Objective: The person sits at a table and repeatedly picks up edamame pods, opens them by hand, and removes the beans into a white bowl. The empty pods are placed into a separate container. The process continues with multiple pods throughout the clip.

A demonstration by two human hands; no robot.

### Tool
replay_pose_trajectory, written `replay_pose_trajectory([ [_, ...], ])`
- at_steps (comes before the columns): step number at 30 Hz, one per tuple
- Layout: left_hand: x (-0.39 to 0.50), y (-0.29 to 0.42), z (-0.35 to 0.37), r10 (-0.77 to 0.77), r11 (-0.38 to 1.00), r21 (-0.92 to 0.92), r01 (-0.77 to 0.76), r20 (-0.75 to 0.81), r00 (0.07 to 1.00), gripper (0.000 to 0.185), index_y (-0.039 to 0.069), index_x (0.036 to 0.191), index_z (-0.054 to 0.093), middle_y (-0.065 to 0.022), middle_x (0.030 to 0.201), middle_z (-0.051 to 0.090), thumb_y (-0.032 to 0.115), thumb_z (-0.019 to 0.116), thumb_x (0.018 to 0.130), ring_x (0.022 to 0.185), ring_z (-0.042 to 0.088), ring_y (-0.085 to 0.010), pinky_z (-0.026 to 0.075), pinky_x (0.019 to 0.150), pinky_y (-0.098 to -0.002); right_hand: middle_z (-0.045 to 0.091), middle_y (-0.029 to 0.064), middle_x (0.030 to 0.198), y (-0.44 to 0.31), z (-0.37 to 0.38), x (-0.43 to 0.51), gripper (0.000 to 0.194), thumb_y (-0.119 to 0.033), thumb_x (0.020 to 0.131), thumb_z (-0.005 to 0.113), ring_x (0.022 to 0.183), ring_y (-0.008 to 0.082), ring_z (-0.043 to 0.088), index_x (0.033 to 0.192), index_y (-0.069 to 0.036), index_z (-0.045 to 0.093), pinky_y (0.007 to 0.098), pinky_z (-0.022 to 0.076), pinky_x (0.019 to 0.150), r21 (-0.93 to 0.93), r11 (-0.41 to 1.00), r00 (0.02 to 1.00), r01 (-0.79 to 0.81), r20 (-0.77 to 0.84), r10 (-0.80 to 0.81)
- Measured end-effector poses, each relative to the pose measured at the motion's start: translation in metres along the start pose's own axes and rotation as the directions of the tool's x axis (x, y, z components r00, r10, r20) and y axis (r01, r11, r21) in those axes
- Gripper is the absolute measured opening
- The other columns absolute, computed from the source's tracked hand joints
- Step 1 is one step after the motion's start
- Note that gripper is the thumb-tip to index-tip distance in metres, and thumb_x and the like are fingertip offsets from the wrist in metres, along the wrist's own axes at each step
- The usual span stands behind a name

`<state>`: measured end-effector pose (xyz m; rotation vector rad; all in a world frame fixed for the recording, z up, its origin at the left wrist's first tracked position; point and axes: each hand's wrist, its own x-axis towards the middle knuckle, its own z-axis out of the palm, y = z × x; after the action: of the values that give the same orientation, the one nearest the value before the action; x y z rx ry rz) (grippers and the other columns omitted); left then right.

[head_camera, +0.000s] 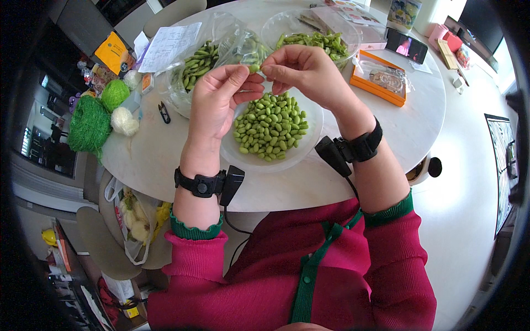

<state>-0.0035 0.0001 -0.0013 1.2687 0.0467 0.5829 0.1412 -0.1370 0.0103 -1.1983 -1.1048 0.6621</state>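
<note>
A small green soybean (254,68) is pinched between the thumb and fingers of my left hand (227,91). My right hand (300,74) meets it at the fingertips, thumb and index finger together close beside the bean; whether they hold anything is too small to tell. Below both hands, a pile of shelled green soybeans (271,128) lies in a shallow white bowl (265,166). Behind my left hand, unshelled pods (198,66) fill a clear plastic bag (174,93). Green pods or husks (314,41) lie in a clear plastic bowl (352,29) beyond my right hand.
Black thread snips (164,112) and balls of green yarn (89,120) and white yarn (124,121) lie on the left of the round table (290,192). At the right are an orange box (379,91) and a phone (406,45). Written paper (169,45) lies at the back left.
</note>
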Motion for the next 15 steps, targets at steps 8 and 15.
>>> replay_pose_trajectory([
  [8, 0.0, 0.0017, 0.0004, -0.025, 0.999, 0.022, 0.025, -0.02, 0.999, 0.017, -0.001, 0.098, 0.065, -0.0143, 0.087, 0.069, 0.015, 0.059, 0.094, 0.074, 0.069, -0.0192, 0.058, 0.069, -0.029, 0.066, 0.0024, 0.079, 0.0007, 0.0013, 0.0014, 0.017, -0.014, 0.089, 0.067, 0.068, 0.0079, 0.064, 0.097, 0.001, 0.065, 0.0212, 0.0533, 0.063, -0.034, 0.998, 0.998, 0.053, -0.016, -0.053],
  [15, 0.0001, 0.0005, -0.0004, -0.029, 0.999, 0.024, 0.029, -0.01, 1.0, 0.016, -0.001, 0.099, 0.065, -0.0147, 0.088, 0.069, 0.013, 0.059, 0.093, 0.074, 0.069, -0.0196, 0.059, 0.069, -0.0301, 0.066, 0.0024, 0.079, 0.0016, 0.0016, 0.0006, 0.016, -0.013, 0.089, 0.067, 0.068, 0.0081, 0.064, 0.097, 0.001, 0.065, 0.0212, 0.0529, 0.063, 0.003, 0.997, 0.996, 0.083, 0.02, -0.083],
])
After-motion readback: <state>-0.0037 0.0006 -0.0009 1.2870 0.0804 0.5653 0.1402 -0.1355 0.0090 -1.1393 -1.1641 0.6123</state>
